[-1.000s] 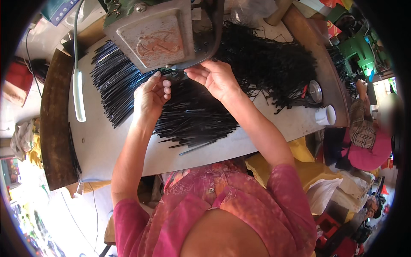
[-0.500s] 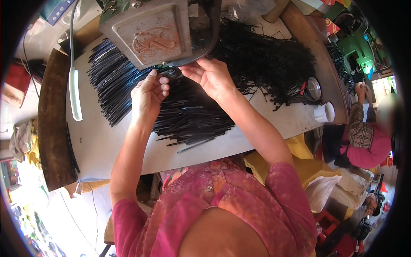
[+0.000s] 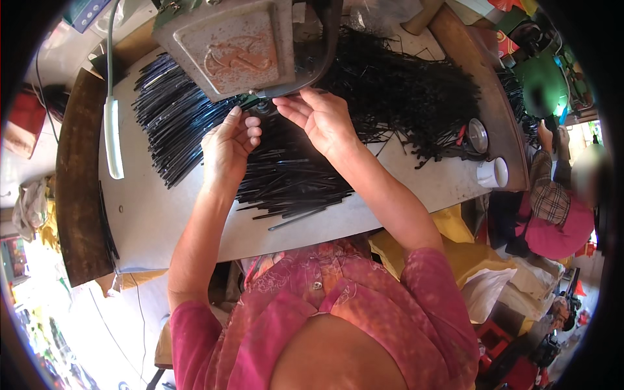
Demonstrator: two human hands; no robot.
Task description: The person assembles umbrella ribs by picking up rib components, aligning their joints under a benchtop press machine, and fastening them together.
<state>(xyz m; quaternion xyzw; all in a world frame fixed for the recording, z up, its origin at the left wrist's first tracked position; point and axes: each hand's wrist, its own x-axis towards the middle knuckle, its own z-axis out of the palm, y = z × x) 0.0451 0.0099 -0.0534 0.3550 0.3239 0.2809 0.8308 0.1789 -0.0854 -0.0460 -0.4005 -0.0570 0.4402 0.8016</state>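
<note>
My left hand (image 3: 229,144) is raised at the lower front edge of a grey machine head (image 3: 235,53), thumb up and fingers curled inward. Across from it, my right hand (image 3: 323,121) reaches in from the right with thumb and fingertips pressed together beside the machine's foot (image 3: 262,106). Whatever lies between the fingers of either hand is too small or hidden to make out. Beneath and around my hands lie thin black strips: a fanned bundle (image 3: 170,123) to the left, another bundle (image 3: 296,185) nearer me, and a tangled black heap (image 3: 409,94) to the right.
A pale worktable (image 3: 149,227) with wooden side boards (image 3: 81,195) bears everything. On its left hangs a lit lamp (image 3: 113,140). A white cup (image 3: 492,173) and a round metal tin (image 3: 477,134) stand at the right edge. Farther right, another person (image 3: 552,214) works at a green machine (image 3: 543,84).
Both hands stay at the machine's lower edge, with my left fingers shifted very slightly. The whole view has moved a little.
</note>
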